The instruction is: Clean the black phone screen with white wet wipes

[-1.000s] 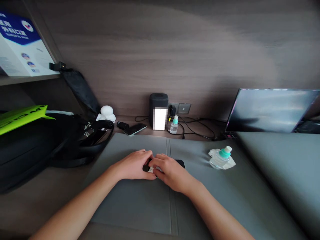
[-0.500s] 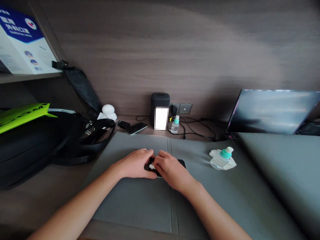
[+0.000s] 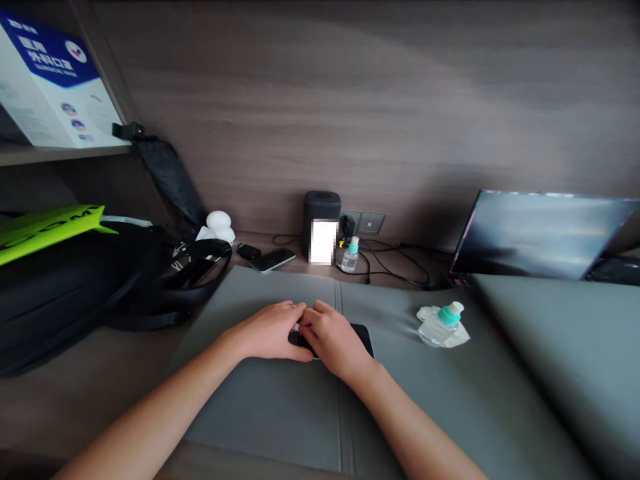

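A dark smartphone [image 3: 364,338] lies flat on the grey desk mat [image 3: 270,413], mostly covered by my hands. My left hand [image 3: 269,331] grips its left end, thumb along the near edge and fingers at the far side. My right hand [image 3: 334,339] rests over the phone's middle, its fingers bent and pinching a small white wipe [image 3: 297,327] against the left part of the screen. Only a sliver of the wipe shows between the hands. To the right, a clear spray bottle [image 3: 439,328] with a green and white top stands by a crumpled white tissue [image 3: 460,339].
Behind the mat are another phone [image 3: 273,260], a black key fob [image 3: 249,251], a black speaker [image 3: 313,203], a small bottle [image 3: 350,259] and tangled cables [image 3: 395,260]. A black bag [image 3: 65,293] occupies the left; a laptop-like screen [image 3: 540,233] stands right.
My right hand has shifted slightly left and away from me across the phone, hiding more of the wipe. My left hand keeps its hold. The view has moved slightly.
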